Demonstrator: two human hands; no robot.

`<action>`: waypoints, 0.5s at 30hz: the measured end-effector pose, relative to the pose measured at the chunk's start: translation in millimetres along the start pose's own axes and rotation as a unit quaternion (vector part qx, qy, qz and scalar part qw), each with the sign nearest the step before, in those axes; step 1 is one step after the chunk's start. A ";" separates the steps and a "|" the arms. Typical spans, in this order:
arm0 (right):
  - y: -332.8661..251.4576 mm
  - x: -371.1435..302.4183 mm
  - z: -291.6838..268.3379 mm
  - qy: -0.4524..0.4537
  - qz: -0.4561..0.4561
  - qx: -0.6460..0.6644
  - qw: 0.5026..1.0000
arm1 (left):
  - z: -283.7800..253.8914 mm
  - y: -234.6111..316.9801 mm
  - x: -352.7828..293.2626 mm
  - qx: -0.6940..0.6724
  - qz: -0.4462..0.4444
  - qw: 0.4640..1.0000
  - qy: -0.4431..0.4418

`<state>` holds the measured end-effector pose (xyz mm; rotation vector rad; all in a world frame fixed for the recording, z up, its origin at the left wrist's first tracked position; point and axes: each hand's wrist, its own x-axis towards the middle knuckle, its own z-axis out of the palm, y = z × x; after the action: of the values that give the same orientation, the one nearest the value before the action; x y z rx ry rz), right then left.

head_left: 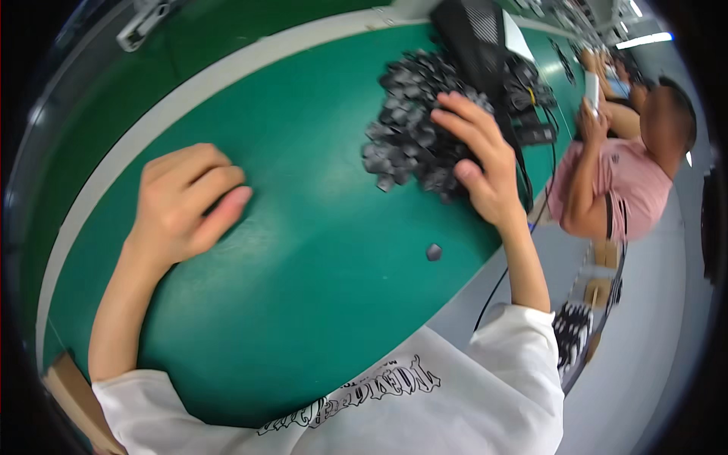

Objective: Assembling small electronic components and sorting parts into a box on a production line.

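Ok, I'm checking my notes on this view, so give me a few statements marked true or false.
1. The right hand is at the pile of dark pieces. True.
2. The left hand is in the pile. False: it is apart from the pile, to its left, over the green tabletop.
3. A single dark piece lies apart from the pile. True.
4. The nearest co-worker wears a green top. False: it is pink.
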<state>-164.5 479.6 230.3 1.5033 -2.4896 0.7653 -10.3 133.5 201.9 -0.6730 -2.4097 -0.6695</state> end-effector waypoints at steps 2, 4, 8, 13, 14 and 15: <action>7.1 -16.6 -18.0 0.074 0.014 0.026 0.997 | 4.2 4.5 6.2 -0.001 0.005 1.000 -0.004; 17.6 -37.0 -30.3 0.117 0.052 0.022 0.992 | 8.8 9.1 4.3 0.002 0.004 1.000 -0.005; 27.2 -66.5 -17.8 0.111 0.123 -0.004 0.986 | 10.9 10.6 2.6 0.006 0.002 1.000 -0.012; 19.7 -62.3 3.6 0.013 0.061 -0.084 0.995 | 10.1 8.9 6.8 0.004 0.010 1.000 -0.029; 15.2 -54.4 -0.4 0.005 0.024 -0.107 0.994 | 10.6 9.8 6.3 0.009 0.008 1.000 -0.024; 5.0 -54.3 -2.6 -0.014 -0.005 -0.103 0.995 | 9.4 11.2 0.9 0.001 -0.022 0.999 -0.038</action>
<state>-142.3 525.6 211.0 1.4614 -2.4908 0.4718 -7.8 147.6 199.1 -0.6568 -2.5010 -0.6698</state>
